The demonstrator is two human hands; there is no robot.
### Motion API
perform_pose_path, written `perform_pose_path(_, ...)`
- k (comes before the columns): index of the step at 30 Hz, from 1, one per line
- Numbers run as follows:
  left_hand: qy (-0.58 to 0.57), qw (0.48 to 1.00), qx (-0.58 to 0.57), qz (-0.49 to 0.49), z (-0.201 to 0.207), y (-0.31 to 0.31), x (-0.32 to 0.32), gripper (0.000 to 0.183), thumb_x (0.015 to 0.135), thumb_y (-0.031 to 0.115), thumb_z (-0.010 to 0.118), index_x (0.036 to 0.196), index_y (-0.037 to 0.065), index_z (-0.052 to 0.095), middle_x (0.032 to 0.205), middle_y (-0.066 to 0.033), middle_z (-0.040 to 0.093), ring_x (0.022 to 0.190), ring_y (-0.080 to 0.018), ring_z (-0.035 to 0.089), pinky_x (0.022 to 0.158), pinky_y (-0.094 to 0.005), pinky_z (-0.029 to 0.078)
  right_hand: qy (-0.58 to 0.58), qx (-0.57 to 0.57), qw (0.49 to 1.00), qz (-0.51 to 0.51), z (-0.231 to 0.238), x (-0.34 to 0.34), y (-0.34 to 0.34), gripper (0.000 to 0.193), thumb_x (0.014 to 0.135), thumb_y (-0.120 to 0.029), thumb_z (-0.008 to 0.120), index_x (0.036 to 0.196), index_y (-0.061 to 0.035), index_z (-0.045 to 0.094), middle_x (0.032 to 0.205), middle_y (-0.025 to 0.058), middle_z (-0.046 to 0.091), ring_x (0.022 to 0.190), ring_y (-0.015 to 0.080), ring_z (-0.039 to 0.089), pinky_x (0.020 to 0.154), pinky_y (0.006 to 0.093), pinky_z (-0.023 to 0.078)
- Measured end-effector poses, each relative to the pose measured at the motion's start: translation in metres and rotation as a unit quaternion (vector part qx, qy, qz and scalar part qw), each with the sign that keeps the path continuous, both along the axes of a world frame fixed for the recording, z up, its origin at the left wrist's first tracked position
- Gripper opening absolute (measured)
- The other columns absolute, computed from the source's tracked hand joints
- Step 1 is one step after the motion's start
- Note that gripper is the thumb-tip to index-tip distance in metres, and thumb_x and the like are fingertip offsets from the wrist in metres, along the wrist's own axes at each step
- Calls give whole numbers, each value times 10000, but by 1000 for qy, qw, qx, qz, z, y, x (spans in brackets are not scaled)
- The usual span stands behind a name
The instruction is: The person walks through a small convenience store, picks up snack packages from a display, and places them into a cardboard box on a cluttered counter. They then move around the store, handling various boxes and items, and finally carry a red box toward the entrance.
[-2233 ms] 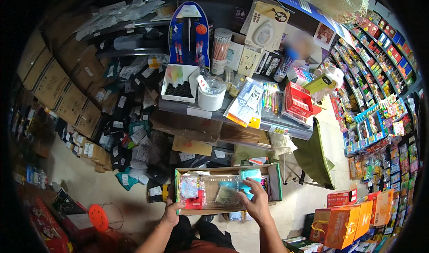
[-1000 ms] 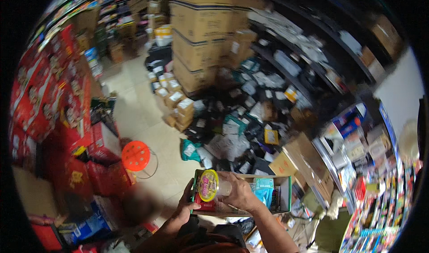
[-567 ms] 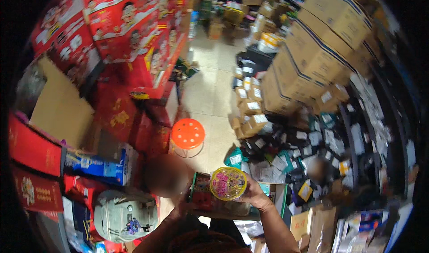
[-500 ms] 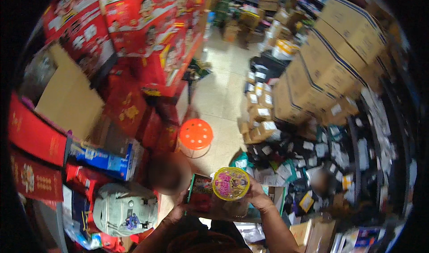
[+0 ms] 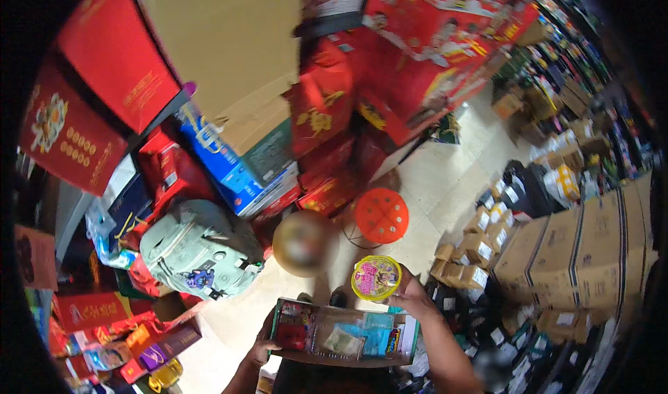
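Head view: hands well apart in function, close in space. Left hand (image 5: 259,351) is clamped on the near left end of an open carton (image 5: 316,358), thumb over the rim, fingers mostly hidden behind the wall. Right hand (image 5: 415,299) is closed round the side of a round tub (image 5: 376,278); yellow-rimmed printed lid faces up, lid on. Tub sits outside the carton, beyond its far edge toward the right end; its height above the carton cannot be told. Right wrist passes just beside the carton's right end; contact there unclear.

Carton, left to right: red packs (image 5: 291,336), a clear tray (image 5: 322,331) with a pale packet showing in it, blue packs (image 5: 376,337) toward the right. Carton is held in front of the body, roughly level.

Surroundings: orange stool (image 5: 382,216) on the pale floor (image 5: 445,185), beyond the tub. Green backpack (image 5: 198,248) to the left, red boxes (image 5: 445,46) stacked beyond. Small brown parcels (image 5: 476,248) and tall brown boxes (image 5: 574,248) to the right.

Step in hand, by my reading: carrying, with the tub kept clear of the carton. Any move from this pose seems to call for a firm right grip on the smooth side, lid up, and a steady left hand, since the carton's right end shows no clear support.
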State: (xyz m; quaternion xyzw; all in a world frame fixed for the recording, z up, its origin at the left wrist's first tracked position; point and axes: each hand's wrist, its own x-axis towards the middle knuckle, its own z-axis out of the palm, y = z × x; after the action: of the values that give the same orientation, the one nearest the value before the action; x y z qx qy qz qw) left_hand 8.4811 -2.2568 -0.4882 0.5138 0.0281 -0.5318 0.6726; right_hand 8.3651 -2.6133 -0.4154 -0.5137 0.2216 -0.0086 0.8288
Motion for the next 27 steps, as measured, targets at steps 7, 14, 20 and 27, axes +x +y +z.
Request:
perform_pose_path(7,3,993,23,118,-76,43,-13,1102,514,264,687,1467,79,166,1459,-118,293,1332,-256,313,1093,-380,261,62,-206,964,159,-155,117,8,827,630,-70,801,1332,-30,364,1300,82,474,1223,182,436,1035,350,355)
perform_pose_path(14,-18,970,31,238,-140,61,-33,1158,484,298,691,1480,88,138,1484,-111,258,1359,-251,271,1117,-375,214,44,-397,859,322,-327,207,36,728,639,-152,795,1257,-38,427,1224,148,513,1148,269,504,976,391,405)
perform_pose_path(20,-6,938,62,340,-161,42,-62,1195,408,230,656,1484,97,154,1480,-97,282,1361,-249,269,1117,-361,205,-105,-484,807,323,-397,224,36,660,676,-129,764,1237,-17,435,1245,195,475,1127,346,506,935,392,426)
perform_pose_path(27,15,889,49,455,-110,16,-100,1143,437,155,601,1486,100,150,1471,-94,300,1345,-239,292,1100,-335,234,-71,-394,856,327,-209,203,76,353,808,-57,643,1140,-12,535,1003,114,588,948,214,573,840,319,448)
